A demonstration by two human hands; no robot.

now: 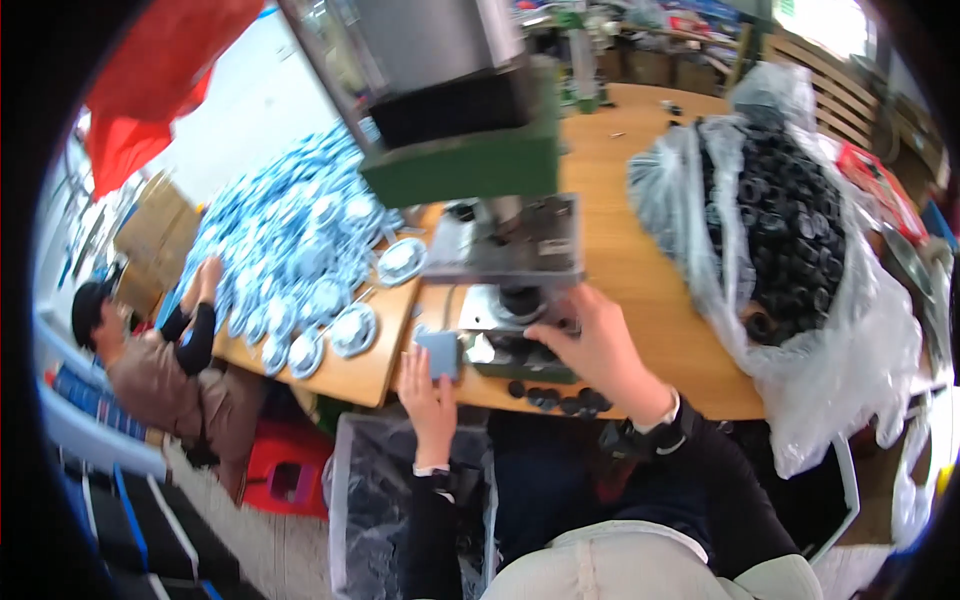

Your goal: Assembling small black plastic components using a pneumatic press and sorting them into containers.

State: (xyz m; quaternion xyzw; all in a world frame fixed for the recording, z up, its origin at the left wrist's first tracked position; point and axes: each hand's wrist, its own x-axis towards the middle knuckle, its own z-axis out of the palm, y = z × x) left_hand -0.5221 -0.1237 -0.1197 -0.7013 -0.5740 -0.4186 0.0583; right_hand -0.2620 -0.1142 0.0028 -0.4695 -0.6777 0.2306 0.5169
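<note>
A bench press with a green head (460,165) and a grey upper plate (505,245) stands before me. Beneath the plate, a round black part (522,303) sits on the press's lower fixture (525,357). My right hand (600,345) is at the fixture's right side, thumb and fingers apart beside the black part; I see nothing held. My left hand (427,405) lies with fingers stretched out against a small blue-grey block (439,355) left of the fixture. Several black caps (560,400) sit in a cluster along the table's front edge.
Light-blue parts with round discs (300,230) are heaped at the left. On the right, a clear plastic bag (690,230) holds black rings (795,235). A lined bin (345,500) stands below the table. At far left sits another person (165,390), hands at the heap.
</note>
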